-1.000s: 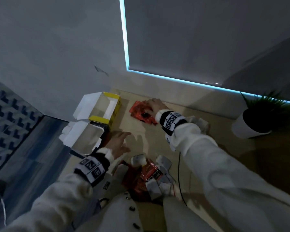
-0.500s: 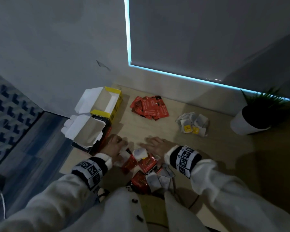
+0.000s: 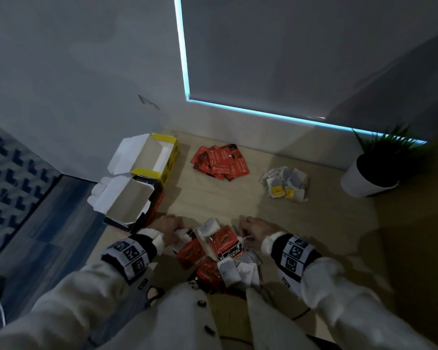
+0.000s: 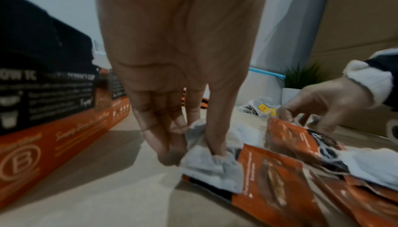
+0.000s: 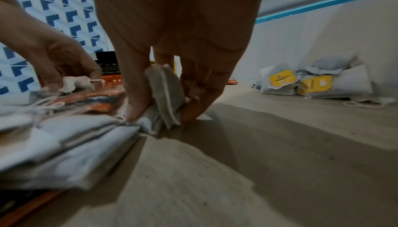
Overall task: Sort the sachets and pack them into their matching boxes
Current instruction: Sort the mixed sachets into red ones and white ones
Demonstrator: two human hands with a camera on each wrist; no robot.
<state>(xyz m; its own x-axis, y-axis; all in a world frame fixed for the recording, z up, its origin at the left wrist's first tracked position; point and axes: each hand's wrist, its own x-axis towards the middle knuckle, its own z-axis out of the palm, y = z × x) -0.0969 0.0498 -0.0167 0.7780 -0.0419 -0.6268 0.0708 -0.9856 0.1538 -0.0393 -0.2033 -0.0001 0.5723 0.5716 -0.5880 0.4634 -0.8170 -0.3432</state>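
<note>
My left hand point(image 4: 172, 70) and right hand point(image 5: 172, 43) each pinched a white tea bag point(image 4: 212, 167) from the mixed pile point(image 3: 218, 258) on the tabletop point(image 3: 213, 203).

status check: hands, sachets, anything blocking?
Left hand pinches white tea bag; right hand pinches another. Mixed pile unsorted; both boxes open. Nothing in the way.

Indoor room, likely home or office corner. Wood-look floor point(image 3: 314, 223) meets grey wall point(image 3: 61, 72); roller blind point(image 3: 288, 46) beside wall; potted plant point(image 3: 379, 168) under blind.
</note>
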